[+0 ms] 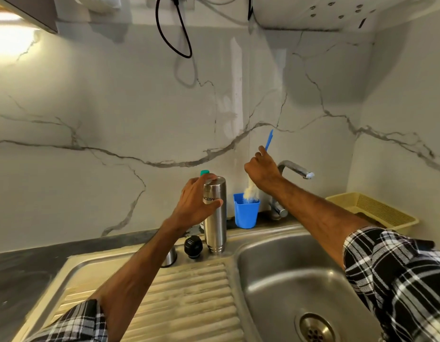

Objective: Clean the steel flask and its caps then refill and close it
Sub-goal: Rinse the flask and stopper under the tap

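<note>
At the back ledge of the sink [275,267], L hand [196,203] is wrapped round the upper part of the steel flask [215,225], which stands upright beside the basin. R hand [262,172], raised just right of it, pinches the blue handle of a brush [250,191] w/ pale bristles dipping into a blue cup [246,214] btwn flask & tap [294,169]. Black cap [193,246] sits just left of the flask's base, steel cap [171,257] beyond it partly hidden by L forearm; yellow basket [386,211] far right.
</note>
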Demonstrator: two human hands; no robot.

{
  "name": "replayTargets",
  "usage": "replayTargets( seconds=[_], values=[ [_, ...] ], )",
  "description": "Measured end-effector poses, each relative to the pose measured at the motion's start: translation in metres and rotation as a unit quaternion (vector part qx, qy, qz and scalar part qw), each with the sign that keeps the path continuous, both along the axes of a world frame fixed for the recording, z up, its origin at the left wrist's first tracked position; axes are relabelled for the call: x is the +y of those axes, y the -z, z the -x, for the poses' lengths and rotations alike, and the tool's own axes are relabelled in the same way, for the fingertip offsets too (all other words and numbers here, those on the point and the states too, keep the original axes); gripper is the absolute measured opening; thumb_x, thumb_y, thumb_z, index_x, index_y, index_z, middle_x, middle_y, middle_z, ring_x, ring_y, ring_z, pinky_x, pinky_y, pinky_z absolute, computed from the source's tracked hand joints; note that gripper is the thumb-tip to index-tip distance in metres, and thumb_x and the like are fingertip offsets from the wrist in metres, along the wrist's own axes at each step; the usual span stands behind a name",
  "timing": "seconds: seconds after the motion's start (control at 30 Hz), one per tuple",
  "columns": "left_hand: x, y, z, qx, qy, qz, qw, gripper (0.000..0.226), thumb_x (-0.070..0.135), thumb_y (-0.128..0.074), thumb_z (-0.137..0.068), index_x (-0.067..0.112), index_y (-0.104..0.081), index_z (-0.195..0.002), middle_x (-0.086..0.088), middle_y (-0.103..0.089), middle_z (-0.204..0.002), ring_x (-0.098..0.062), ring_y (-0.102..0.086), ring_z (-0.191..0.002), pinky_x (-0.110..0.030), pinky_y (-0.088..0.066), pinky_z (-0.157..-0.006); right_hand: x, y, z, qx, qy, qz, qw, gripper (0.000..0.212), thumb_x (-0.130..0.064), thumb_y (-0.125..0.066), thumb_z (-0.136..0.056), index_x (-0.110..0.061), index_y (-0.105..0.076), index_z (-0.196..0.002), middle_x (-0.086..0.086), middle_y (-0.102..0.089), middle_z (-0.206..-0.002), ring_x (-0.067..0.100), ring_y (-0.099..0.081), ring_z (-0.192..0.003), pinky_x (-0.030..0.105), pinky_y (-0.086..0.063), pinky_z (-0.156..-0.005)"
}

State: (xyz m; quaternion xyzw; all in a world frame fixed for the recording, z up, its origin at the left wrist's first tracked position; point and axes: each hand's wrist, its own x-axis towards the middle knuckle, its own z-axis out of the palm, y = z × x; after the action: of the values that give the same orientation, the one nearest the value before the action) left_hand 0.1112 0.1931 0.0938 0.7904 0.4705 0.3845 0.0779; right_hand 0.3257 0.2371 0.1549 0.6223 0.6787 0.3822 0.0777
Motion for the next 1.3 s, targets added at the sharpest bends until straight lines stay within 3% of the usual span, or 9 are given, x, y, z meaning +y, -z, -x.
replayTargets(
  seconds=[0.33,0.57,0.67,0.77,0.87,0.97,1.03,1.17,1.3],
  values=[
    [0.003,-0.003,-0.01,-0.035,-0.007,0.02,0.999,0.083,0.034,-0.086,-0.079,0.022,-0.037,-0.145,-0.007,-0.057,-0.138,-0.028,-0.056,-0.123,-0.051,-0.047,-0.107,0.003,-0.005,-0.02,-0.062,-0.017,-0.016,0.998,0.019,-0.02,-0.067,-0.094,-0.017,-0.064,-0.112,0.008,-0.068,-0.12,0.027,-0.053,-0.126,0.057,-0.009,-0.122],
    [0.003,-0.004,-0.011,-0.057,-0.026,0.032,0.998,0.081,0.032,-0.087,-0.077,0.009,-0.041,-0.14,-0.012,-0.058,-0.132,-0.015,-0.054,-0.105,-0.028,-0.05,-0.091,-0.006,-0.004,-0.027,-0.05,-0.091,-0.023,0.994,0.04,-0.019,-0.066,-0.092,-0.015,-0.054,-0.129,0.015,-0.052,-0.14,0.031,-0.037,-0.14,0.058,-0.004,-0.12],
    [-0.003,-0.007,-0.002,-0.073,-0.032,0.031,0.996,0.077,0.031,-0.088,-0.077,0.01,-0.044,-0.136,-0.009,-0.06,-0.127,-0.013,-0.056,-0.1,-0.012,-0.043,-0.076,-0.024,-0.005,-0.017,0.009,-0.121,-0.032,0.992,0.052,-0.027,-0.069,-0.086,-0.013,-0.052,-0.133,0.016,-0.044,-0.147,0.031,-0.029,-0.143,0.057,-0.003,-0.12],
    [-0.012,-0.017,0.008,-0.104,-0.047,0.016,0.993,0.076,0.035,-0.088,-0.076,0.011,-0.047,-0.135,-0.002,-0.059,-0.12,-0.01,-0.056,-0.094,-0.009,-0.039,-0.068,-0.05,-0.006,-0.006,0.114,-0.165,-0.06,0.978,0.04,-0.025,-0.067,-0.082,-0.014,-0.061,-0.12,0.009,-0.057,-0.13,0.025,-0.043,-0.132,0.053,-0.008,-0.118],
    [-0.021,-0.035,0.015,-0.162,-0.047,0.01,0.986,0.077,0.036,-0.088,-0.075,0.012,-0.047,-0.136,0.002,-0.056,-0.12,-0.009,-0.055,-0.097,-0.012,-0.043,-0.072,-0.083,-0.001,0.001,0.309,-0.154,-0.066,0.936,0.015,-0.02,-0.062,-0.087,-0.014,-0.067,-0.1,0.001,-0.068,-0.098,0.02,-0.062,-0.103,0.039,-0.04,-0.106],
    [-0.034,-0.053,0.015,-0.244,-0.023,0.016,0.969,0.083,0.036,-0.091,-0.071,0.016,-0.045,-0.137,0.005,-0.057,-0.122,-0.013,-0.06,-0.104,-0.035,-0.058,-0.089,-0.116,0.009,0.005,0.573,-0.098,0.008,0.814,0.026,-0.033,-0.059,-0.097,-0.009,-0.067,-0.088,0.004,-0.072,-0.076,0.017,-0.07,-0.069,0.028,-0.057,-0.063],
    [-0.045,-0.062,0.011,-0.279,-0.004,0.008,0.96,0.085,0.036,-0.094,-0.067,0.02,-0.044,-0.134,0.013,-0.054,-0.116,-0.009,-0.06,-0.105,-0.041,-0.059,-0.091,-0.132,0.017,0.006,0.736,-0.048,0.151,0.658,0.053,-0.051,-0.052,-0.099,-0.002,-0.069,-0.092,0.011,-0.075,-0.076,0.022,-0.073,-0.064,0.027,-0.055,-0.053],
    [-0.073,-0.075,-0.008,-0.284,0.049,-0.027,0.957,0.085,0.028,-0.097,-0.062,0.018,-0.047,-0.13,0.012,-0.057,-0.117,-0.008,-0.061,-0.104,-0.039,-0.058,-0.09,-0.147,0.032,-0.004,0.888,-0.064,0.327,0.316,0.091,-0.075,-0.043,-0.09,0.01,-0.053,-0.121,0.029,-0.07,-0.11,0.041,-0.071,-0.101,0.043,-0.062,-0.08],
    [-0.107,-0.065,-0.021,-0.237,0.122,-0.024,0.963,0.084,0.024,-0.096,-0.059,0.019,-0.046,-0.126,0.014,-0.058,-0.119,-0.001,-0.061,-0.104,-0.031,-0.059,-0.086,-0.16,0.038,-0.008,0.954,-0.097,0.285,0.019,0.084,-0.059,-0.065,-0.087,0.002,-0.04,-0.139,0.042,-0.056,-0.125,0.054,-0.062,-0.112,0.056,-0.051,-0.099]
  ],
)
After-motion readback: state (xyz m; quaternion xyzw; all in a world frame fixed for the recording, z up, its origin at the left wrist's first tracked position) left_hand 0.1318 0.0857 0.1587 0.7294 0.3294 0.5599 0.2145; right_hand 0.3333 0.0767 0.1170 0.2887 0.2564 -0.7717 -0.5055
